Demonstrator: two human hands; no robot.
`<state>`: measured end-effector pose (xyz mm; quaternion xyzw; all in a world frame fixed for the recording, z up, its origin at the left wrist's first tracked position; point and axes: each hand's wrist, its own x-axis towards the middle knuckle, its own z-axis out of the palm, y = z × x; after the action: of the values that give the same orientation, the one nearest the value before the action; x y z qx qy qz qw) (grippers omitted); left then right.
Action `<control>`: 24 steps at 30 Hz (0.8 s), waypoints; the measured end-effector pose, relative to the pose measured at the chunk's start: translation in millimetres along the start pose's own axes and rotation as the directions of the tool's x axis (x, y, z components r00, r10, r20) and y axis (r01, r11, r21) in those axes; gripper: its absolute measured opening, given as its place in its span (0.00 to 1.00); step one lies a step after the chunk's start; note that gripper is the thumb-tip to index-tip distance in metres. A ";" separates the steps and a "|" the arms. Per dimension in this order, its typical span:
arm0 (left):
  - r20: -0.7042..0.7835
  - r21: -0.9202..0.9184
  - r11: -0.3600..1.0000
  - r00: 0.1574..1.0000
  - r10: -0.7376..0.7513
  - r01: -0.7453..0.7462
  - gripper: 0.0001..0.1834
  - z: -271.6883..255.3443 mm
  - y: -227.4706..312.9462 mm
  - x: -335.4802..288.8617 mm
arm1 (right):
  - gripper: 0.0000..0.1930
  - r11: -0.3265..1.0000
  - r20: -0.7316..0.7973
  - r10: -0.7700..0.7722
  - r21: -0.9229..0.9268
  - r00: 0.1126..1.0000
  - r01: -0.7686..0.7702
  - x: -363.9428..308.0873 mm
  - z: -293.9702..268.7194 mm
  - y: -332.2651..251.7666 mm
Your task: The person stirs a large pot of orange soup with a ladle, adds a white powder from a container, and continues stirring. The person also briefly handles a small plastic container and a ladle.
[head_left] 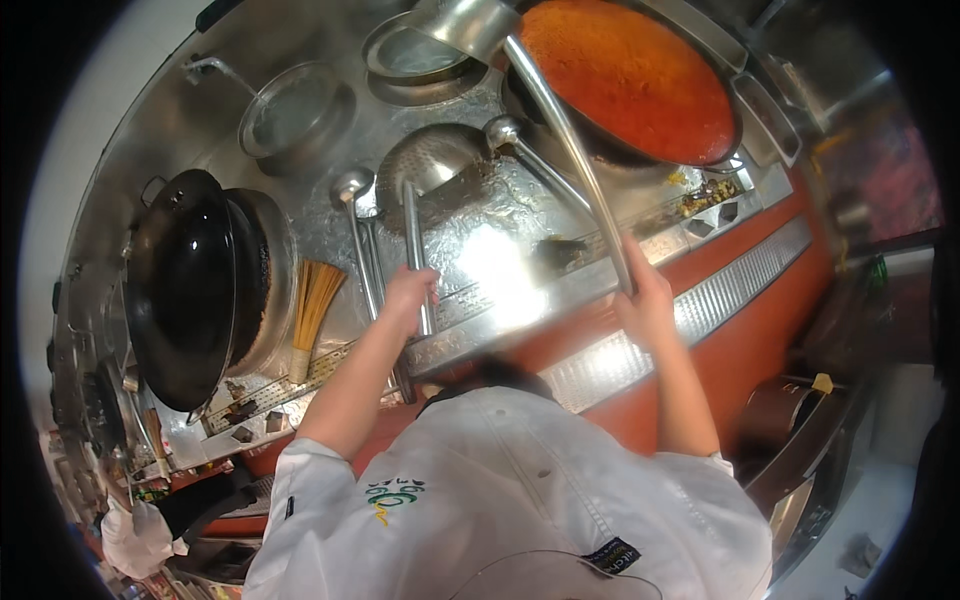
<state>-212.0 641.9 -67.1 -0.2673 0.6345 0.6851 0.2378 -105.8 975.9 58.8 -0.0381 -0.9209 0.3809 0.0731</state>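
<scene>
My left hand [408,298] is closed round the handle of a perforated strainer [437,158], whose round bowl rests low over the wet metal worktop. In my right hand [646,300] is the long handle of a big metal ladle [470,28]. The ladle's deep bowl is up at the far side, beside the left rim of a large wok full of orange-red liquid [620,75]. What the ladle holds cannot be seen. Between the two hands lies a smaller ladle [540,165], partly behind the big ladle's handle. Another small ladle [352,190] lies left of the strainer.
To the left, a black wok [183,290] leans tilted on a burner ring. A bamboo brush [312,305] stands near it. Two round metal basins [298,110] sit at the back, one under a running tap [215,68]. Food scraps [708,195] lie along the right front ledge.
</scene>
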 end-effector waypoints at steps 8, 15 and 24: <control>0.794 -0.567 0.445 0.603 0.072 0.693 0.09 -59.6 64.9 -22.1 | 0.39 0.982 0.011 -0.030 0.187 0.999 0.028 16.2 16.0 1.3; 0.803 -0.595 0.397 0.539 0.254 0.699 0.16 -62.4 49.5 -32.1 | 0.39 0.970 0.110 -0.006 0.243 0.994 -0.021 28.6 38.3 0.5; 0.672 -0.739 0.443 0.598 0.436 0.508 0.15 -89.0 66.6 -107.1 | 0.37 0.989 0.074 -0.060 -0.132 0.996 0.069 204.9 125.8 -20.1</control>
<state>-170.9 549.2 49.2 -0.0273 -0.0163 0.9429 0.3316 -328.8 899.9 6.8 0.0001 -0.9472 0.3167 0.0506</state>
